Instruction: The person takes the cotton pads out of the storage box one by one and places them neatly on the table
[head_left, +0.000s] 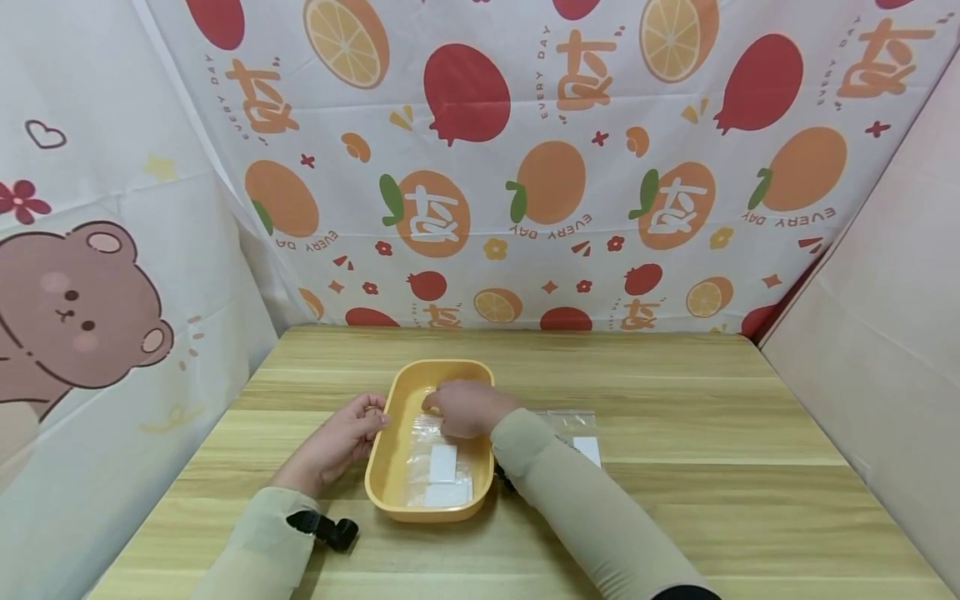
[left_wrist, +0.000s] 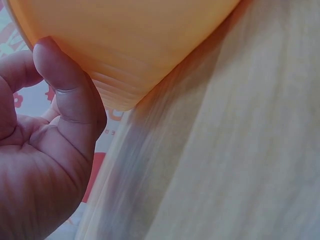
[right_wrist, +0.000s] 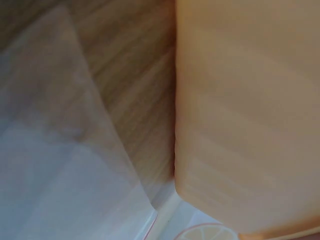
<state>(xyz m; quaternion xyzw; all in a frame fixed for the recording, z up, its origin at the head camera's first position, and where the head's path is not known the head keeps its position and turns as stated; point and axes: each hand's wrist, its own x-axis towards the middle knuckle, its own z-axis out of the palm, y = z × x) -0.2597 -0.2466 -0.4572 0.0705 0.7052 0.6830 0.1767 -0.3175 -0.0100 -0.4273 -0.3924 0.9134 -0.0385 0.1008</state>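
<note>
A yellow plastic bin (head_left: 378, 483) sits on the wooden table, its left rim pinched by my left hand (head_left: 348, 433). In the left wrist view the thumb (left_wrist: 62, 75) lies against the rim, with fingers behind it. My right hand (head_left: 472, 408) reaches over the right rim into the bin, fingers bent down near its far end. Below those fingers lies a clear zip bag (head_left: 416, 467) with white cards (head_left: 443, 463) in it. Whether the right fingers grip the bag, I cannot tell. The right wrist view shows only the bin's outer wall (right_wrist: 245, 110) and a bag beside it.
Another clear zip bag (head_left: 577, 421) with a white card (head_left: 587, 450) lies on the table (head_left: 712, 467) right of the bin, partly covered by my right sleeve (head_left: 570, 492). A fruit-print cloth (head_left: 480, 267) hangs behind the table, with pale cloths at both sides.
</note>
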